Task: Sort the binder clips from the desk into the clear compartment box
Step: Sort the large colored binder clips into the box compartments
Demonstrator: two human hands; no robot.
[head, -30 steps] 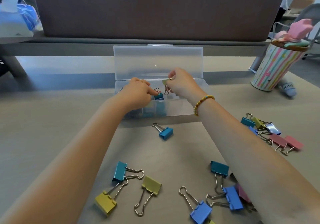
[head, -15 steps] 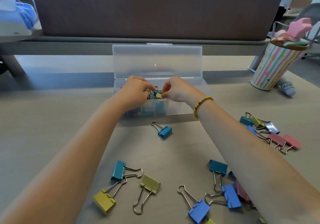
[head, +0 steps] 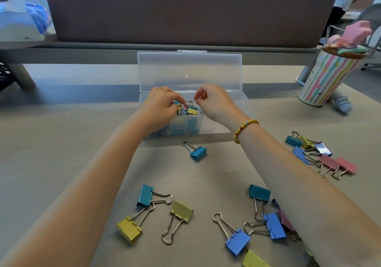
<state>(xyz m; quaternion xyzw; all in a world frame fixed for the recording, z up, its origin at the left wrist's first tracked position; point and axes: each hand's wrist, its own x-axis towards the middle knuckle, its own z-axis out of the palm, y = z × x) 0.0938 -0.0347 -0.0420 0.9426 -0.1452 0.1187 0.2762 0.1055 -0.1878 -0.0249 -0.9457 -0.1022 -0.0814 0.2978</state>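
Note:
The clear compartment box stands mid-desk with its lid propped open. Several coloured binder clips fill its left compartment. My left hand curls over that pile, fingertips on the clips; a grip is not visible. My right hand hovers just right of the pile, thumb and forefinger tips together with nothing seen between them. A teal clip lies just in front of the box. Nearer me lie a teal clip, yellow clips, and blue clips.
A cluster of teal, yellow, blue and pink clips lies at the right, past my right forearm. A striped cup with a pink topper stands at the back right, a small grey item beside it. A dark partition closes the desk's far edge.
My right hand carried a yellow clip down into the box, let it go and lifted slightly. My left hand stayed on the clips in the box.

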